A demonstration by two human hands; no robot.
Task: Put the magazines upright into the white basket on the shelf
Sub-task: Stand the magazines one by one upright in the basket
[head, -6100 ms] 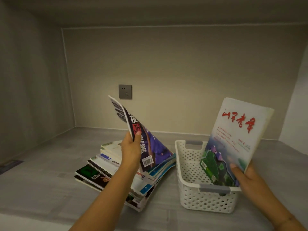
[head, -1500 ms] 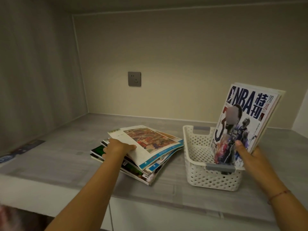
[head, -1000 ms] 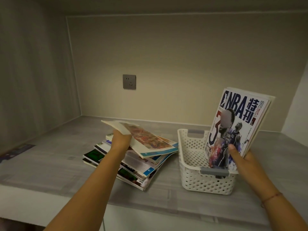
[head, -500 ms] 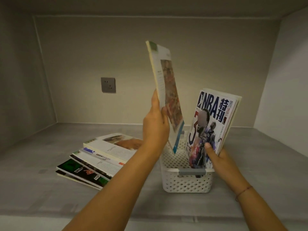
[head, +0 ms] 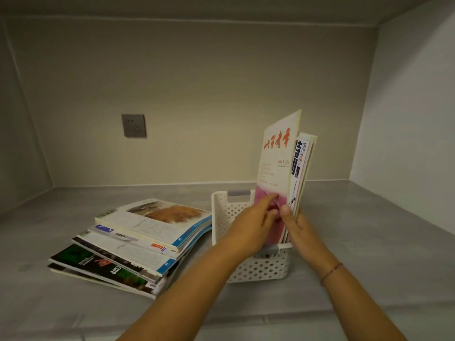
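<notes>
The white basket [head: 261,269] stands on the grey shelf [head: 374,244]. Upright at its right side is a cream magazine with red characters [head: 275,166], and an NBA magazine [head: 300,163] stands behind it. My left hand [head: 250,228] reaches into the basket with its fingers on the cream magazine's pink lower cover. Its thumb is hidden. My right hand [head: 296,226] grips the upright magazines at their near edge, thumb on the front. A pile of several magazines [head: 138,242] lies flat just left of the basket.
A grey wall socket [head: 133,126] sits on the back wall. The shelf niche is closed by a side wall on the right [head: 406,119] and one on the left. The shelf's front edge runs below my forearms.
My left hand lifted the top magazine off the pile, swung it right and lowered it into the basket in front of the NBA magazine. My right hand kept hold of the upright magazines.
</notes>
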